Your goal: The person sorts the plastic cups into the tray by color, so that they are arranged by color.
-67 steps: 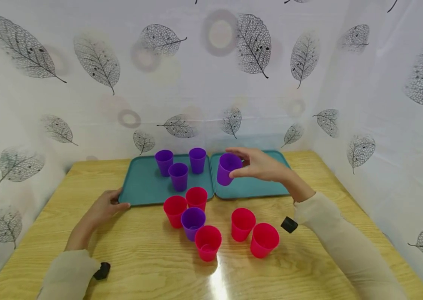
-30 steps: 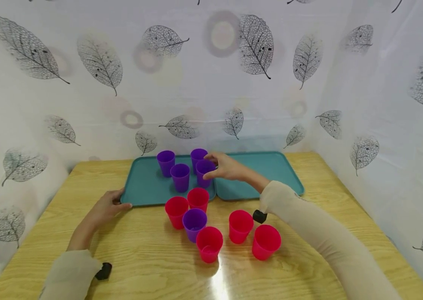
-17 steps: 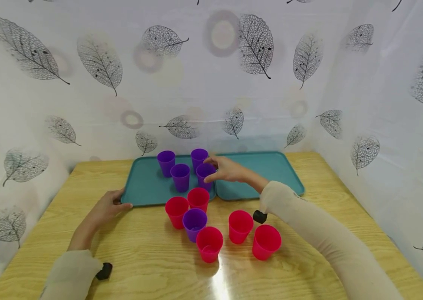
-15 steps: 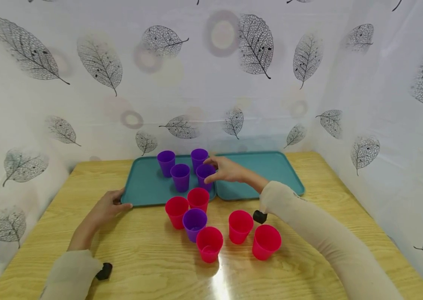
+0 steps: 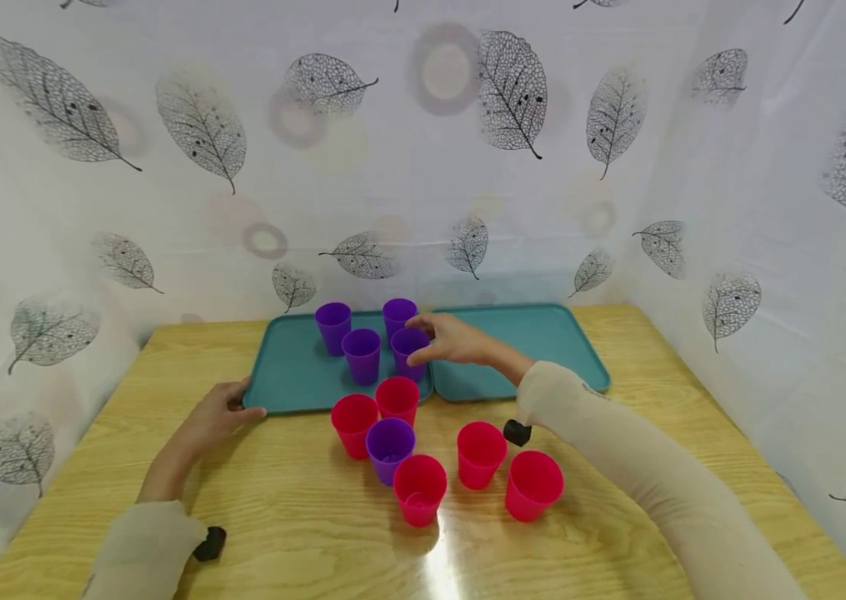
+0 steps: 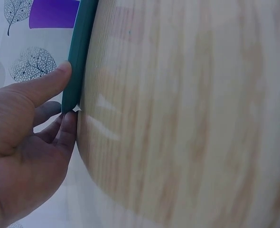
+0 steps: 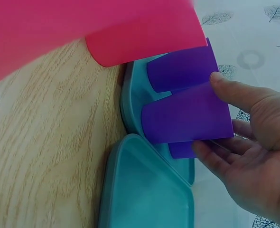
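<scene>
One purple cup (image 7: 185,116) — right hand (image 5: 455,337) curled round; left hand (image 5: 217,413) pinching tray (image 5: 289,379).

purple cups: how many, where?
5. Left tray: back-left cup, back-right cup, front-left cup, front-right cup held by right hand. Table: one purple cup among red cups.

I'm getting five purple cups (image 5: 362,360) and five red cups (image 5: 481,458), so ten all up. Two teal trays (image 5: 287,379), with four purples on one of them. One bench (image 5: 302,525), one left hand (image 5: 216,415), one right hand (image 5: 454,338), plus two black blocks (image 5: 210,543), one per wrist lol.
</scene>
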Demonstrator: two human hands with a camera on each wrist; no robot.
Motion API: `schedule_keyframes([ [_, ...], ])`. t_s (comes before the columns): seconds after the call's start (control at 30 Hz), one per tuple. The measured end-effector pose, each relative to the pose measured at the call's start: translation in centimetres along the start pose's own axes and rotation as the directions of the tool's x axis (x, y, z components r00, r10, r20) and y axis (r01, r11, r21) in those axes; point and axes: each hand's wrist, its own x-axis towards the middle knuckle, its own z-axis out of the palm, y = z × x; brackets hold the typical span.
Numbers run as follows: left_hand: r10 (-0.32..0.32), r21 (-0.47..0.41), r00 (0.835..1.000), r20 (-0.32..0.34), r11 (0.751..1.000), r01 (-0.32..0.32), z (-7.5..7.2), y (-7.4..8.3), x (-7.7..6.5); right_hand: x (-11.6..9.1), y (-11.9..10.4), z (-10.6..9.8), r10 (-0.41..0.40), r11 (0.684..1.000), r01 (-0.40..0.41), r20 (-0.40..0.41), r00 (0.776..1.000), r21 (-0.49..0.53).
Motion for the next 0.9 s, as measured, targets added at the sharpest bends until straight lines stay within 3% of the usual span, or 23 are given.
schedule_keyframes([
  [0.47, 0.02, -0.013, 1.0, 0.005, 1.0, -0.02, 0.1, -0.5, 0.2, -1.3, -0.1, -0.6, 0.019, 0.999, -0.018, -0.016, 1.0, 0.048],
  [0.77, 0.004, 0.008, 1.0, 0.004, 1.0, -0.004, 0.1, -0.4, 0.2, -4.9, -2.1, -1.9, 0.017, 0.997, -0.002, -0.191, 0.981, 0.078],
  [0.9, -0.004, 0.008, 1.0, 0.007, 1.0, 0.004, 0.0, -0.3, 0.1, -6.9, -3.8, -1.7, 0.031, 0.998, -0.018, -0.229, 0.973, 0.062],
])
